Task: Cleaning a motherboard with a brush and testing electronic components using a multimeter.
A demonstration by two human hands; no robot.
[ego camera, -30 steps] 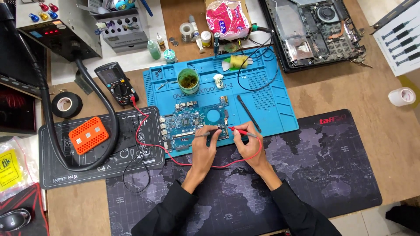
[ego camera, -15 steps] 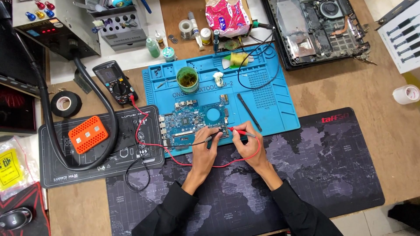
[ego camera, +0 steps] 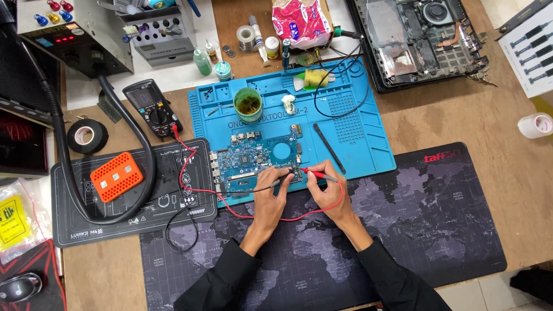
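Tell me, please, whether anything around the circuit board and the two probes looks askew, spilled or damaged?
Nothing stands out. The circuit board lies flat on the blue mat; the left hand holds the black probe, the right hand the red probe. The leads loop loosely, and nothing looks spilled.

Matt blue rubbery mat (ego camera: 357,124) — bare wooden table (ego camera: 461,115).

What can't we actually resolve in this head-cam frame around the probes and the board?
- Probe tips: where the black probe in the left hand and the red probe in the right hand land on the circuit board is too small, partly behind fingers.
- Multimeter display: too small and dim.
- Board's lower right edge: hidden by both hands.
- Opened laptop: cut off by the top edge.
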